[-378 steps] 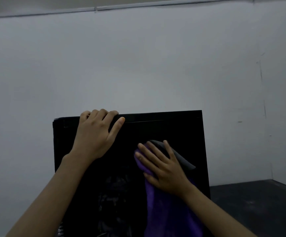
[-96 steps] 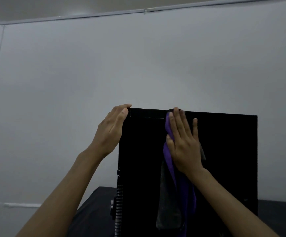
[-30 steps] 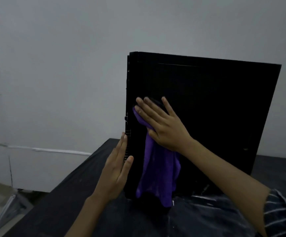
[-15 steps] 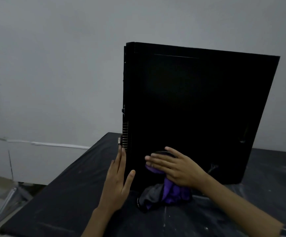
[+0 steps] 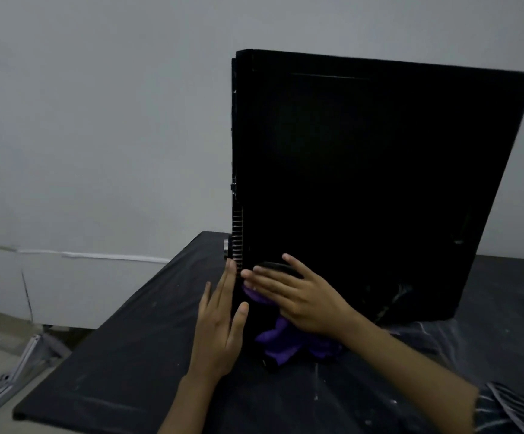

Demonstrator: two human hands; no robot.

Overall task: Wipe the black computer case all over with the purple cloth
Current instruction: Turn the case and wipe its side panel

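Head view: the black computer case (image 5: 364, 183) stands upright on the dark bench (image 5: 113, 371), its broad side panel facing the camera. Three seconds ago the right hand was working along the case's top edge with the left hand hooked over the upper corner; since then both have dropped to the foot of the case. The wiping stroke has run down the panel, so the side looks largely covered, while the narrow vented end and the far faces likely remain to be done.

The right hand (image 5: 298, 299) lies flat, fingers spread and pointing toward the case's left edge, pressing the purple cloth (image 5: 282, 339) against the bottom of the panel; it holds the cloth by palm pressure, not a clenched fist. The cloth's loose end bunches on the bench just below the case. The left hand (image 5: 220, 327) is empty, fingers straight and together, flat against the case's vented end, apparently bracing it.
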